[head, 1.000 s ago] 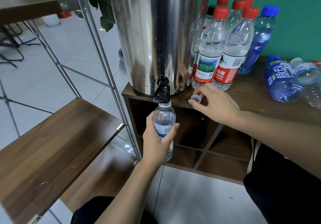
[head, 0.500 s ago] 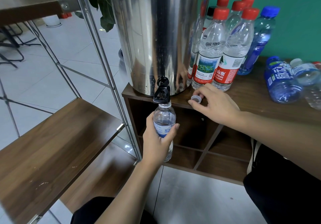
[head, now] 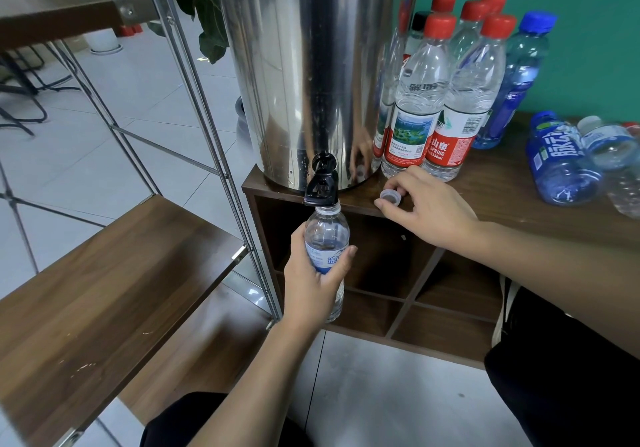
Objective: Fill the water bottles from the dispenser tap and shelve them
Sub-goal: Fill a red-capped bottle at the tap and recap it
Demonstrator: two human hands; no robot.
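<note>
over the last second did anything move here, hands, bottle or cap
Nothing has visibly changed. The left hand still grips the small bottle with its mouth up under the black tap of the steel dispenser, and the right hand still holds the cap at the cabinet top. Whether the water level rose is not clear. The other bottles stand and lie as before.

You face a teal-green wall (head: 588, 30) above a dark wooden cubby cabinet (head: 408, 273). To your left, a metal-framed rack (head: 194, 107) carries brown wooden shelves (head: 104, 290). Pale glossy floor tiles (head: 114, 127) stretch beyond it, with a leafy potted plant (head: 204, 13) and black chair legs (head: 24, 100).
</note>
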